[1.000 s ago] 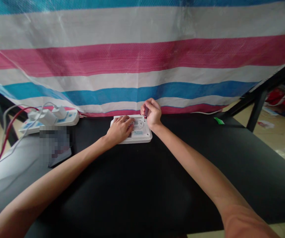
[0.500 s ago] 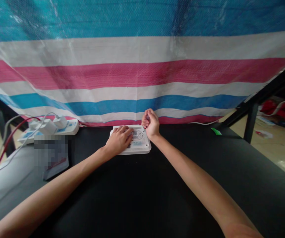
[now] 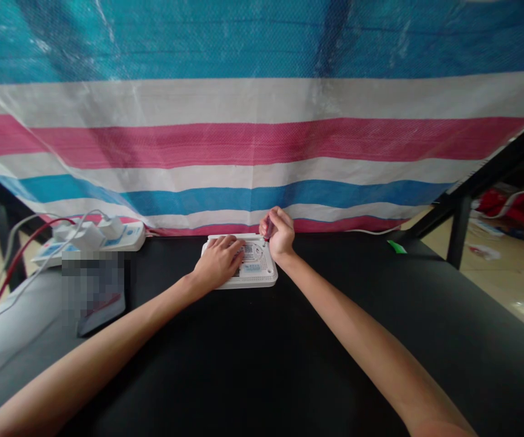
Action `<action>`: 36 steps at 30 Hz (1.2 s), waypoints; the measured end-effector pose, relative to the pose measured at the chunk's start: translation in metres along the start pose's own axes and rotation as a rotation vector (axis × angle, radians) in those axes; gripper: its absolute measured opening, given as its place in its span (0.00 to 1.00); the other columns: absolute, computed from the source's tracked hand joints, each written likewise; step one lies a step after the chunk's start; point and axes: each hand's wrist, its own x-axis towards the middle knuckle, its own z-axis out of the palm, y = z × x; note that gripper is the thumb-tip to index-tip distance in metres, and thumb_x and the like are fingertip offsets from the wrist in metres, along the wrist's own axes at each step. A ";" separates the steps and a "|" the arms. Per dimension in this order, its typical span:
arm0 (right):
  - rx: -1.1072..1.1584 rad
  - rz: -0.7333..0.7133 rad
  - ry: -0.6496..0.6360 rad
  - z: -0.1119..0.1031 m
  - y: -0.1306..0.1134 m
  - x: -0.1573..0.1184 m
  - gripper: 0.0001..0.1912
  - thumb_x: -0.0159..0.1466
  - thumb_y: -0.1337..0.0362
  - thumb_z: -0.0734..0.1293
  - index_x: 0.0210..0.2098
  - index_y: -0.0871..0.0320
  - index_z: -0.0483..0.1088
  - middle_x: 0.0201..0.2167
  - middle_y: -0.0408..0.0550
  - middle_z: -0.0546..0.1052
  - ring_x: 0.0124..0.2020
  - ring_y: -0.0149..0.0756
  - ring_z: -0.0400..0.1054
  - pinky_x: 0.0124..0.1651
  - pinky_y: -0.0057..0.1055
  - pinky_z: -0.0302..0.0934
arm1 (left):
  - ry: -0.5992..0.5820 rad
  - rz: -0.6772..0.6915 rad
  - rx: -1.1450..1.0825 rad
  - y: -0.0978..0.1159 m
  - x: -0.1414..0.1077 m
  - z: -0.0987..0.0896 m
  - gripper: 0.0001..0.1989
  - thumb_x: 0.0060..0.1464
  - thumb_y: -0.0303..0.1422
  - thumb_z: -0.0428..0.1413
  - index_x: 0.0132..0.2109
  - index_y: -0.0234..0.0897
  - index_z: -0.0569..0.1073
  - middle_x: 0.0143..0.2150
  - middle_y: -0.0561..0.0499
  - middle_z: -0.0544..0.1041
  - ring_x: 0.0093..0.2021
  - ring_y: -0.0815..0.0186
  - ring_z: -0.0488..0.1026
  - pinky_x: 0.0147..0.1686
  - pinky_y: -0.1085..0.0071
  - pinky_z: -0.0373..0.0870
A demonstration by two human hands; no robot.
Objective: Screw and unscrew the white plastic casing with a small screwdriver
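A flat white device with vent holes and a label lies on the black table, near its far edge. My left hand rests on the left part of the device, fingers spread over it. At the device's upper right corner, my right hand is closed around a small screwdriver with a dark red handle. The tool points down at the corner; its tip is too small to make out.
A white power strip with plugs and cables lies at the far left, a dark, partly blurred flat object in front of it. A green scrap sits at the far right. A striped sheet hangs behind.
My right hand has turned slightly, and more of the screwdriver's handle shows. My left hand has stayed on the device. The whole view has shifted a little.
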 end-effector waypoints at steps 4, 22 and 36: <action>0.000 0.021 -0.019 -0.001 0.000 0.003 0.24 0.56 0.44 0.67 0.19 0.55 0.58 0.12 0.38 0.60 0.13 0.26 0.52 0.17 0.25 0.45 | -0.003 -0.012 -0.001 0.000 0.000 0.000 0.16 0.68 0.36 0.45 0.57 0.38 0.70 0.54 0.42 0.73 0.53 0.55 0.72 0.55 0.54 0.68; 0.002 0.096 -0.069 0.000 -0.005 -0.002 0.19 0.55 0.51 0.68 0.27 0.52 0.55 0.13 0.30 0.51 0.13 0.23 0.39 0.16 0.23 0.34 | -0.013 -0.002 0.008 0.000 0.000 -0.001 0.16 0.68 0.37 0.45 0.57 0.38 0.69 0.53 0.42 0.74 0.53 0.55 0.72 0.53 0.55 0.68; 0.079 0.071 -0.007 -0.003 -0.002 0.003 0.19 0.55 0.54 0.70 0.31 0.51 0.53 0.13 0.29 0.55 0.12 0.24 0.44 0.17 0.23 0.37 | -0.010 0.001 0.005 -0.001 0.000 0.000 0.17 0.68 0.37 0.45 0.57 0.38 0.69 0.53 0.43 0.73 0.53 0.55 0.71 0.54 0.55 0.67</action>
